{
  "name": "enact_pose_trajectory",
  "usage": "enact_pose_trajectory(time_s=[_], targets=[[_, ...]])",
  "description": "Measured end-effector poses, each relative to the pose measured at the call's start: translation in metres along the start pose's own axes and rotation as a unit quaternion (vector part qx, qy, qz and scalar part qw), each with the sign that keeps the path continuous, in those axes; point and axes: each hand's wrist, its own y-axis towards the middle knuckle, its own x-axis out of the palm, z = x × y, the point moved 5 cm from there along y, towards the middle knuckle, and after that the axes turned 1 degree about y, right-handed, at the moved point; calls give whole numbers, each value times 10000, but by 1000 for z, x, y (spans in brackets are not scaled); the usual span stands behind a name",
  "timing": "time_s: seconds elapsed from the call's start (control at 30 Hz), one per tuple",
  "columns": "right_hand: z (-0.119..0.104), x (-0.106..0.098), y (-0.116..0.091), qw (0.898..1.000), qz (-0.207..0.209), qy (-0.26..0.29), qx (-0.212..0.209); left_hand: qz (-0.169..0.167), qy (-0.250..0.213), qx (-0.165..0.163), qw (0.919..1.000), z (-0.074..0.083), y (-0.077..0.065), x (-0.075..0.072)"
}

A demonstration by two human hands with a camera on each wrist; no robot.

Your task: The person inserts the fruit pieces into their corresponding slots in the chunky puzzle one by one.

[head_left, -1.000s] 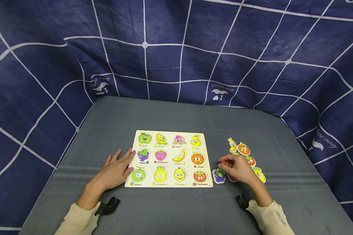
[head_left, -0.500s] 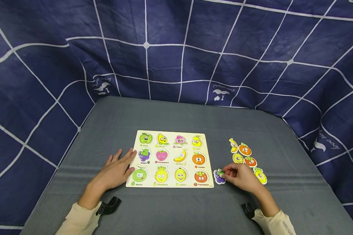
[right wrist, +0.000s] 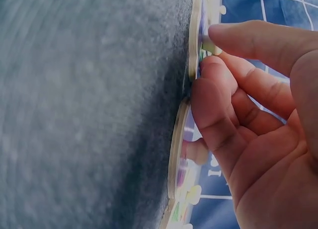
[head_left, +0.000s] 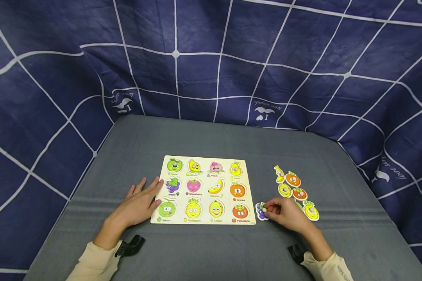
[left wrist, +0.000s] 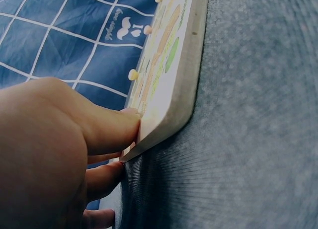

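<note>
A fruit puzzle board [head_left: 205, 197] lies flat, its fruit pictures in rows. My left hand [head_left: 137, 203] rests at its left edge, fingers spread; in the left wrist view the thumb [left wrist: 112, 127] touches the board's edge [left wrist: 181, 100]. Just right of the board lies a grape puzzle piece [head_left: 260, 212]. My right hand [head_left: 289, 214] pinches the small knob on it; in the right wrist view, thumb and index finger close round the knob [right wrist: 210, 44]. Another knobbed piece [right wrist: 175, 154] lies beside it, mostly hidden by the right hand in the head view.
Beyond the right hand lie loose banana [head_left: 279, 174], orange [head_left: 293, 179], lemon [head_left: 285, 190], persimmon [head_left: 299, 194] and pineapple [head_left: 311, 211] pieces. Small knobs [left wrist: 133, 75] stick up from the board. A blue checked curtain [head_left: 197, 70] hangs behind the grey table [head_left: 204, 136].
My right hand has moved slightly down and right, from above the loose pieces onto the grape piece's knob, uncovering the lemon piece. The left hand stays on the board.
</note>
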Motion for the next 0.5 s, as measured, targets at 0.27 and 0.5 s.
enact_pose_trajectory(time_s=[0.27,0.5], targets=[[-1,3,1,10000,-56,22,63,33,23,19,10000,0,0,1],[-1,4,2,9999,-88,50,135,22,-15,34,10000,1,-1,0]])
